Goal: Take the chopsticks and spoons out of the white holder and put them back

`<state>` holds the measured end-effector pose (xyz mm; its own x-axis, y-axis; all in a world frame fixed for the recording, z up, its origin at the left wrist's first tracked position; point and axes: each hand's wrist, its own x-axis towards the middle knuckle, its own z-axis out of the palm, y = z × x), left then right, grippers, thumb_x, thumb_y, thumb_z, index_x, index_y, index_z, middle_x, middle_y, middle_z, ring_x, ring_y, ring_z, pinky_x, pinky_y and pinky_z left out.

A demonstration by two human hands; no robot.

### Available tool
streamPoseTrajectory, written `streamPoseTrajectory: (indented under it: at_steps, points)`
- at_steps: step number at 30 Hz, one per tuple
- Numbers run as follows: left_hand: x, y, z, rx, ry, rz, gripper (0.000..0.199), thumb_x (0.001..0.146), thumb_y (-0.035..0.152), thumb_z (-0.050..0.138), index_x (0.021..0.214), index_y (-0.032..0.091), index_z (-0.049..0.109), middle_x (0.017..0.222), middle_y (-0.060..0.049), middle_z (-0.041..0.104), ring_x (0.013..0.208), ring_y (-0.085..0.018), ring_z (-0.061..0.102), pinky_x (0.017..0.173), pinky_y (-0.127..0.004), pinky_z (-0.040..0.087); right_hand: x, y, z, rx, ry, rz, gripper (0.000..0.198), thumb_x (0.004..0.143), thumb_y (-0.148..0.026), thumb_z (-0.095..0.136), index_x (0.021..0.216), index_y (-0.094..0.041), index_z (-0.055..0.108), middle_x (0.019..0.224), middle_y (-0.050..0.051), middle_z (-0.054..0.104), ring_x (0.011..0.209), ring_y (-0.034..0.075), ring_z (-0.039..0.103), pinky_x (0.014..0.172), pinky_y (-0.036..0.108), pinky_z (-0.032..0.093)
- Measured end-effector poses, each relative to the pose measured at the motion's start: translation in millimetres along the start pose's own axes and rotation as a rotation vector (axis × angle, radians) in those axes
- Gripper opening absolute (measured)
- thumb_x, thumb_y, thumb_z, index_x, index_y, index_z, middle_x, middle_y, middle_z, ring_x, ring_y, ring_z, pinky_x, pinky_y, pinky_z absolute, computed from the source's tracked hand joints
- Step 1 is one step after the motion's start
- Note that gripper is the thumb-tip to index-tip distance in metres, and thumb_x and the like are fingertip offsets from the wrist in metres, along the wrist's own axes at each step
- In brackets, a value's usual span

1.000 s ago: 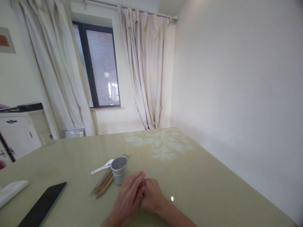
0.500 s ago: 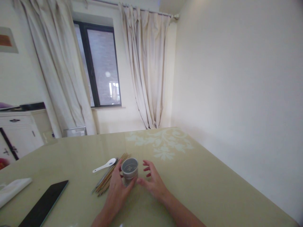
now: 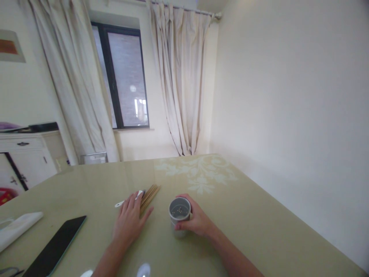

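My right hand (image 3: 196,217) is wrapped round the side of a grey cylindrical utensil holder (image 3: 180,209), with the thumb at the near side. Small light dots, apparently holes, show in the bottom inside it. To the left, my left hand (image 3: 131,219) lies palm down with fingers stretched and thumb apart, over a bundle of wooden chopsticks (image 3: 150,197) and a white spoon (image 3: 118,204). The hand covers the near part of the bundle and much of the spoon, so contact with them is hard to make out.
A black flat tablet-like slab (image 3: 56,246) and a white object (image 3: 20,230) lie on the left of the glossy table (image 3: 248,231). The table meets a white wall (image 3: 288,115) on the right. A white cabinet (image 3: 37,161) stands beyond at the left.
The utensil holder has passed from my left hand to my right and moved right, towards me. My left hand has shifted left onto the chopsticks and spoon.
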<state>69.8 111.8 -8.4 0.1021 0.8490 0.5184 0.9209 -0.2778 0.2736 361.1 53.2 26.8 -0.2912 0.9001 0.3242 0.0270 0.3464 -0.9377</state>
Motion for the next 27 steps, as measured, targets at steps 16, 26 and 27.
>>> streamPoseTrajectory:
  at_steps: [16, 26, 27]
  points:
    - [0, -21, 11, 0.178, -0.354, -0.119, 0.073, 0.100, 0.058, 0.035, 0.163, 0.023, 0.037, 0.170, -0.008, 0.038, 0.156, -0.036, 0.032, 0.128, -0.054, 0.024, 0, 2, -1, 0.119, -0.091, 0.032, 0.091, 0.057, -0.035, 0.101, 0.134, -0.026, 0.054, 0.118, 0.004, 0.069, 0.109, 0.025, 0.065, 0.098, 0.037, 0.046]
    - [-16, 10, 9, 0.093, -0.400, 0.010, 0.069, 0.102, 0.055, 0.035, 0.165, 0.025, 0.034, 0.170, -0.005, 0.036, 0.158, -0.034, 0.031, 0.128, -0.055, 0.024, -1, -2, -6, 0.123, -0.169, 0.087, 0.077, 0.058, -0.035, 0.101, 0.124, -0.022, 0.063, 0.117, 0.005, 0.072, 0.109, 0.026, 0.065, 0.101, 0.040, 0.046]
    - [-18, 13, 9, 0.095, -0.395, 0.010, 0.069, 0.102, 0.055, 0.036, 0.165, 0.025, 0.034, 0.170, -0.005, 0.036, 0.158, -0.034, 0.030, 0.128, -0.055, 0.024, -1, -3, -7, 0.132, -0.188, 0.106, 0.077, 0.057, -0.035, 0.100, 0.124, -0.022, 0.064, 0.117, 0.006, 0.072, 0.110, 0.026, 0.066, 0.102, 0.041, 0.046]
